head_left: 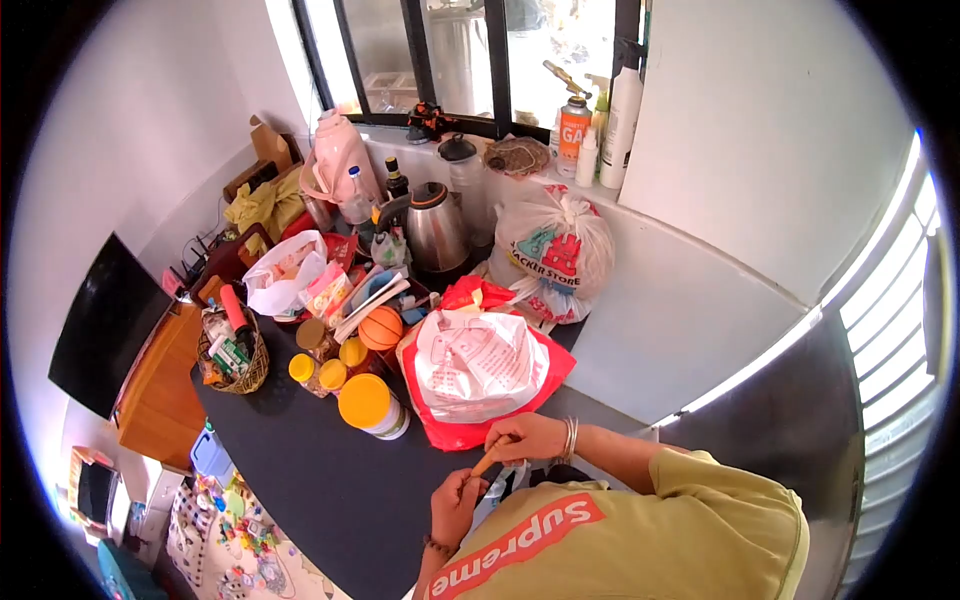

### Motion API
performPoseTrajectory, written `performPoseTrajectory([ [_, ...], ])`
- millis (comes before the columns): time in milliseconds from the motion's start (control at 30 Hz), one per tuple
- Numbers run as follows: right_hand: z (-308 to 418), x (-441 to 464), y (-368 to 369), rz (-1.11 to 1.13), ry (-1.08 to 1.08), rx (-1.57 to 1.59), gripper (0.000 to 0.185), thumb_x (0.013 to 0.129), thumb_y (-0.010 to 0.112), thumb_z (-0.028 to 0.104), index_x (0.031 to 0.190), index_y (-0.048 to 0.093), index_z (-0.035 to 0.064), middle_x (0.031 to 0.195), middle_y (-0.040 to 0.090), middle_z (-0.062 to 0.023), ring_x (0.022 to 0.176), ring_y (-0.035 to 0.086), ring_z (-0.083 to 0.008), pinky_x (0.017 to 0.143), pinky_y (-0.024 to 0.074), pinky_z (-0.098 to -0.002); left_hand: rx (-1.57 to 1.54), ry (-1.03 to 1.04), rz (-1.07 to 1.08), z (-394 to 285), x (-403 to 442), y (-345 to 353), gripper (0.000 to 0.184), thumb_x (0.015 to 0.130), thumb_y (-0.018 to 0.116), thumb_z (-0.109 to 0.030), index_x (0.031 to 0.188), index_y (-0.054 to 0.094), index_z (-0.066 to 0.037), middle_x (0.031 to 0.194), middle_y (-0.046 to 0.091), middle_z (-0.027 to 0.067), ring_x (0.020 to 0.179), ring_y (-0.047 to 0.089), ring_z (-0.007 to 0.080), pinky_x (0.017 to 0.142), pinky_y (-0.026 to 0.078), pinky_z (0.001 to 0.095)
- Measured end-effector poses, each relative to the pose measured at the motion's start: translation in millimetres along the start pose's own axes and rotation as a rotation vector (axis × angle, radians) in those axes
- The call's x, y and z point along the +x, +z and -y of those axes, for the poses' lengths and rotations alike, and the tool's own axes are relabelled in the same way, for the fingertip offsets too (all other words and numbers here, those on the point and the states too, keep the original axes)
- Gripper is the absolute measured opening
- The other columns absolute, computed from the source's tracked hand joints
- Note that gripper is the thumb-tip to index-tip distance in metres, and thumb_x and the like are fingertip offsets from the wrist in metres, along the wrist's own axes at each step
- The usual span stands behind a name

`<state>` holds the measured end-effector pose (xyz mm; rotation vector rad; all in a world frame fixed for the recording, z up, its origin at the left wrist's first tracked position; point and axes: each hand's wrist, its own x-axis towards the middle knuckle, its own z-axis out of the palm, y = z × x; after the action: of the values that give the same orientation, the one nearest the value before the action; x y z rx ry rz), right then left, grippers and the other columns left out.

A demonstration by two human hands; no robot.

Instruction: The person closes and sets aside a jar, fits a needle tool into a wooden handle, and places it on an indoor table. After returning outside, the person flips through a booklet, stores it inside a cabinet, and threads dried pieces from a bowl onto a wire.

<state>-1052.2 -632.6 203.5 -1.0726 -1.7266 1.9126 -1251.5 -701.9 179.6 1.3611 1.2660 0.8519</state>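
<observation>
At the far left, a dark screen (108, 325) stands on an orange-brown cabinet (160, 395), beyond the black table (300, 440) in front of you. On the table's left side sits a wicker basket (262, 368) full of small items, with a red-handled object sticking up from it. Farther back, slightly right, stands a pink flask (345, 155). Nearer to you is a white tub with a yellow lid (366, 401), beside smaller yellow-lidded jars (302, 368); an orange ball (381, 327) sits just behind them, and a steel kettle (438, 232) stands farther back. At the near edge, close to your yellow-green shirt (650, 530), your left hand (456, 503) is closed around the near end of a tan stick-like piece (485, 463). That piece lies between your two hands, just on the near side of a red-and-white plastic bag (480, 365). Your right hand (525, 440), with bangles (571, 438) at the wrist, grips the piece's far end. Beyond, to the right, is a tied, printed bag (560, 235), and on the far sill an orange gas canister (572, 135).
</observation>
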Motion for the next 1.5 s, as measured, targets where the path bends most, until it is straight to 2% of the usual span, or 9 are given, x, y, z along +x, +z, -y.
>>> performPoseTrajectory([
  [200, 11.4, 2.3, -20.8, -0.101, -0.054, 0.061, 0.019, 0.086, 0.052, 0.018, 0.098, 0.053, 0.0038, 0.071, 0.056, -0.0018, 0.061, 0.052, -0.0066, 0.055, 0.0442, -0.0205, 0.117, 0.128, 0.015, 1.3, 19.5, -13.0, 0.019, 0.086, 0.044, -0.011, 0.079, 0.057, 0.002, 0.063, 0.056, 0.0062, 0.058, 0.054, 0.0125, 0.055, 0.043, 0.0247],
  [333, 33.5, -17.9, -74.2, -0.52, -0.248, 0.147, 0.014, 0.083, 0.054, 0.015, 0.09, 0.058, 0.0042, 0.069, 0.055, -0.0005, 0.057, 0.05, -0.0063, 0.05, 0.0414, -0.021, 0.027, 0.127, -0.06, 6.1, 34.4, -13.2, 0.016, 0.085, 0.047, -0.009, 0.079, 0.057, 0.002, 0.061, 0.056, 0.0068, 0.056, 0.055, 0.0117, 0.053, 0.044, 0.0237],
  [533, 66.5, -40.2, -171.3, -1.055, -0.504, 0.329, 0.018, 0.082, 0.055, 0.013, 0.098, 0.056, 0.0045, 0.071, 0.056, 0.0005, 0.055, 0.047, -0.0048, 0.046, 0.0371, -0.0187, -0.029, 0.102, -0.102, 7.7, 48.1, -10.8, 0.018, 0.085, 0.047, -0.009, 0.076, 0.057, 0.003, 0.059, 0.054, 0.0044, 0.054, 0.05, 0.009, 0.051, 0.04, 0.0214],
  [667, 72.9, -43.4, -202.7, -1.052, -0.494, 0.262, 0.028, 0.081, 0.053, 0.006, 0.109, 0.052, 0.0058, 0.087, 0.059, -0.0031, 0.063, 0.05, -0.0059, 0.052, 0.0392, -0.0179, -0.058, 0.043, -0.173, 4.9, 55.9, -2.9, 0.019, 0.085, 0.047, -0.01, 0.075, 0.057, 0.003, 0.059, 0.053, 0.0031, 0.053, 0.049, 0.0074, 0.049, 0.039, 0.021],
  [767, 73.1, -38.0, -216.4, -1.058, -0.494, 0.251, 0.028, 0.081, 0.053, 0.007, 0.109, 0.051, 0.005, 0.089, 0.059, -0.0039, 0.065, 0.051, -0.0062, 0.053, 0.0394, -0.018, -0.066, 0.05, -0.196, 6.9, 62.2, 2.1, 0.015, 0.084, 0.049, -0.008, 0.078, 0.058, 0.003, 0.059, 0.053, 0.002, 0.052, 0.048, 0.0064, 0.048, 0.039, 0.0201],
  [900, 71.3, -32.3, -230.9, -1.057, -0.487, 0.254, 0.026, 0.083, 0.052, 0.01, 0.109, 0.052, 0.0047, 0.088, 0.06, -0.0047, 0.062, 0.051, -0.0065, 0.052, 0.0395, -0.0183, -0.106, 0.014, -0.251, -6.5, 69.9, 10.6, 0.009, 0.083, 0.052, -0.005, 0.083, 0.058, 0.002, 0.059, 0.052, 0.0005, 0.053, 0.047, 0.0052, 0.048, 0.038, 0.0191],
  [1067, 64.9, -26.1, -249.9, -0.972, -0.456, 0.32, 0.022, 0.088, 0.046, 0.019, 0.1, 0.056, 0.0028, 0.069, 0.056, -0.0001, 0.052, 0.044, -0.005, 0.047, 0.0368, -0.019, -0.158, 0.019, -0.321, -15.7, 75.0, 12.8, 0.01, 0.082, 0.052, -0.003, 0.09, 0.056, 0.002, 0.062, 0.052, 0.0003, 0.054, 0.047, 0.0047, 0.048, 0.037, 0.0186],
  [1367, 92.7, 15.5, -304.0, -1.05, -0.437, 0.175, 0.024, 0.086, 0.049, 0.021, 0.105, 0.057, 0.009, 0.079, 0.058, 0.0006, 0.058, 0.047, -0.0042, 0.05, 0.0369, -0.0172, -0.073, 0.019, -0.44, -16.6, 83.8, 19.6, 0.009, 0.08, 0.053, -0.004, 0.084, 0.057, 0.003, 0.063, 0.055, 0.0028, 0.056, 0.05, 0.0063, 0.051, 0.04, 0.0198],
  [1500, 106.3, 50.4, -345.5, -0.966, -0.442, 0.049, 0.027, 0.087, 0.046, 0.018, 0.109, 0.056, 0.0057, 0.084, 0.06, -0.0007, 0.064, 0.05, -0.006, 0.057, 0.0415, -0.0198, -0.017, 0.027, -0.5, -15.2, 81.5, 22.6, 0.009, 0.08, 0.054, -0.005, 0.084, 0.057, 0.003, 0.062, 0.055, 0.0031, 0.056, 0.05, 0.0065, 0.052, 0.041, 0.0199],
])
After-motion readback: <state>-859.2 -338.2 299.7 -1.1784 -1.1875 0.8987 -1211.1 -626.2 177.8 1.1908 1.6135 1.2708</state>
